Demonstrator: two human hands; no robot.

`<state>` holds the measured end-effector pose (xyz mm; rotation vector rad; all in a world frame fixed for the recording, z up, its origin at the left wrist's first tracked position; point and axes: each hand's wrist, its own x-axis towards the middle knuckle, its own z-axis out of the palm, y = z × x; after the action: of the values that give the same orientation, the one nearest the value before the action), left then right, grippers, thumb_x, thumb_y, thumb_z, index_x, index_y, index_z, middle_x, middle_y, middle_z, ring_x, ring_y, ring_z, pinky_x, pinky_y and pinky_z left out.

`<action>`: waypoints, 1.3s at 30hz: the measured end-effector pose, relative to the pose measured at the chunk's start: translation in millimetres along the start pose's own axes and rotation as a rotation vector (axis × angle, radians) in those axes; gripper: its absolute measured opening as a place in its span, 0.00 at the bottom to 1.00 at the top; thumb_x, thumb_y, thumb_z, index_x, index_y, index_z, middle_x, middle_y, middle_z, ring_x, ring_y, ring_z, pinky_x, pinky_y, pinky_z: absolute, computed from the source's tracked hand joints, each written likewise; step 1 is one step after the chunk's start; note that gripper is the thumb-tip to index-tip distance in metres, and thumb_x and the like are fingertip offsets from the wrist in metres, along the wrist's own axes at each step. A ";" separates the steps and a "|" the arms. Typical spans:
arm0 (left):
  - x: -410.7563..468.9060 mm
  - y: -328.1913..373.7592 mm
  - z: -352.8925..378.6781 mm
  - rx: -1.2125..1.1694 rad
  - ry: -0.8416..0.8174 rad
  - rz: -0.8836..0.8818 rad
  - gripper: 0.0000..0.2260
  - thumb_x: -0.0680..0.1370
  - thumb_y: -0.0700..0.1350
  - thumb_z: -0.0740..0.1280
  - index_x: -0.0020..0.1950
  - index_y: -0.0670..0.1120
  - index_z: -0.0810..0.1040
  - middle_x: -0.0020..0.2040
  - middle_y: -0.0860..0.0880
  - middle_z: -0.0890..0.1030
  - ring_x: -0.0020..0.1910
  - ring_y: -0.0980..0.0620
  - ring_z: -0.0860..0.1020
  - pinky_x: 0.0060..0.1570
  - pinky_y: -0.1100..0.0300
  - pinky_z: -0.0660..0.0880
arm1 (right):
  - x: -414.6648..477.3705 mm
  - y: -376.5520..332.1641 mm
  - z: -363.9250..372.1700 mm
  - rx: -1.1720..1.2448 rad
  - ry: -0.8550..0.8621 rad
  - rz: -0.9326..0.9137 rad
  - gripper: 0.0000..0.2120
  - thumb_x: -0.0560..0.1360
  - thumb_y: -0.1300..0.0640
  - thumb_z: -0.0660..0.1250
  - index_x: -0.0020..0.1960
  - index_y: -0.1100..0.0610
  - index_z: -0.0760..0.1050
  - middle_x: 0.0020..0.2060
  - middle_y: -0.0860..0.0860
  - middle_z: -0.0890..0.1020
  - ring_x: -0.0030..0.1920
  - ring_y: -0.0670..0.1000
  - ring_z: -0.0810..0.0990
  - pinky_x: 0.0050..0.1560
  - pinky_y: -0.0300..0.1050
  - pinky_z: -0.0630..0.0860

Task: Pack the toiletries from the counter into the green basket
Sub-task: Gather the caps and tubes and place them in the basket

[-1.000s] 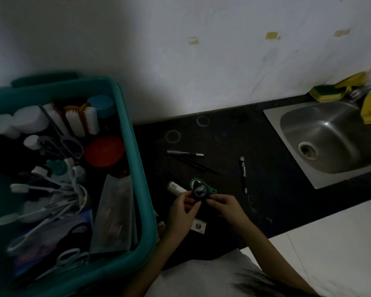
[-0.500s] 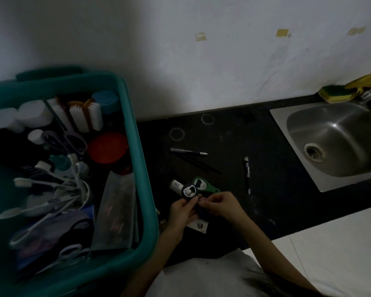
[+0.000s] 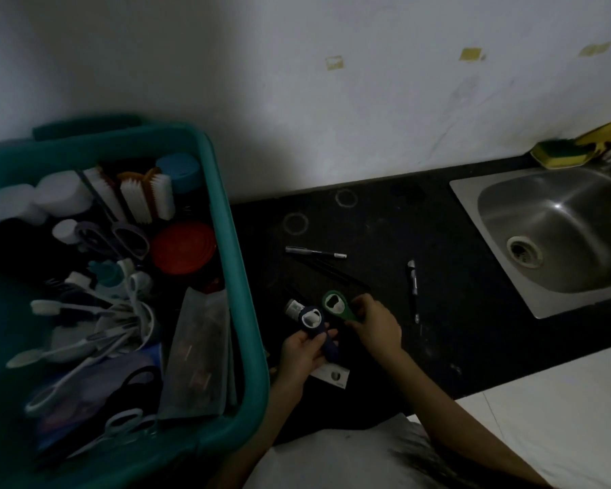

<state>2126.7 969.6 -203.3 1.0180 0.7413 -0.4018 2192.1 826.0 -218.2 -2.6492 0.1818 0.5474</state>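
Note:
The green basket (image 3: 242,277) stands at the left, filled with brushes, scissors, toothbrushes, jars and a packet. Beside it on the black counter (image 3: 455,340), my left hand (image 3: 302,351) grips a dark blue bottle-opener-shaped tool (image 3: 314,324) by its handle. My right hand (image 3: 376,324) grips the handle of a similar green tool (image 3: 336,305) just to the right. A small white tube (image 3: 292,307) lies behind the blue tool. A white card (image 3: 332,375) lies under my left hand.
A silver-and-black pen (image 3: 314,252) and a dark pen (image 3: 413,280) lie farther back on the counter, with thin dark sticks (image 3: 332,271) between. A steel sink (image 3: 558,231) is at the right, with a sponge (image 3: 558,158) behind it. White wall behind.
The two tools, held together before, are now apart: my left hand lifted the blue one nearer the basket, and my right hand took hold of the green one.

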 end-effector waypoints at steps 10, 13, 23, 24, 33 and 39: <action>-1.1 7.3 10.2 -0.053 0.078 -0.040 0.11 0.80 0.35 0.62 0.62 0.37 0.73 0.61 0.37 0.77 0.63 0.38 0.75 0.48 0.54 0.76 | -6.3 10.6 1.2 0.563 -0.230 0.160 0.06 0.72 0.53 0.73 0.46 0.55 0.82 0.36 0.48 0.83 0.38 0.46 0.81 0.42 0.42 0.77; -1.3 5.1 10.8 -0.069 0.072 -0.041 0.06 0.79 0.39 0.64 0.56 0.43 0.74 0.53 0.42 0.80 0.57 0.42 0.78 0.49 0.53 0.76 | -19.1 4.3 -5.9 0.800 -0.202 0.151 0.06 0.75 0.58 0.69 0.49 0.58 0.82 0.36 0.49 0.83 0.36 0.44 0.81 0.37 0.35 0.76; -8.7 17.6 32.0 -0.091 -0.003 0.084 0.10 0.80 0.47 0.62 0.54 0.41 0.78 0.47 0.44 0.83 0.47 0.47 0.81 0.43 0.57 0.79 | -59.4 -15.4 -24.5 1.026 -0.196 0.011 0.07 0.72 0.60 0.72 0.49 0.62 0.82 0.42 0.54 0.85 0.42 0.47 0.83 0.43 0.35 0.79; -9.7 18.7 34.7 -0.079 -0.011 0.134 0.11 0.81 0.46 0.60 0.55 0.40 0.76 0.48 0.43 0.82 0.46 0.47 0.81 0.43 0.57 0.80 | -61.1 -14.5 -23.0 0.960 -0.168 0.002 0.08 0.71 0.58 0.74 0.47 0.62 0.82 0.41 0.55 0.85 0.41 0.48 0.83 0.43 0.37 0.79; -17.8 17.2 48.3 0.216 -0.012 0.245 0.11 0.82 0.45 0.58 0.60 0.43 0.74 0.48 0.43 0.81 0.48 0.45 0.80 0.48 0.52 0.78 | -75.3 4.1 -43.3 0.824 0.029 -0.034 0.14 0.69 0.44 0.73 0.45 0.54 0.78 0.40 0.51 0.83 0.42 0.49 0.83 0.45 0.45 0.80; -38.4 22.3 67.3 0.395 -0.175 0.424 0.09 0.82 0.46 0.58 0.50 0.50 0.77 0.37 0.48 0.78 0.30 0.59 0.77 0.27 0.66 0.73 | -83.9 -9.5 -88.7 1.139 0.015 -0.199 0.15 0.78 0.61 0.64 0.64 0.57 0.74 0.52 0.53 0.81 0.50 0.44 0.81 0.51 0.33 0.77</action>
<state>2138.6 920.3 -140.6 1.4544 0.2761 -0.2666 2148.4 799.5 -106.9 -1.5350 0.1611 0.2285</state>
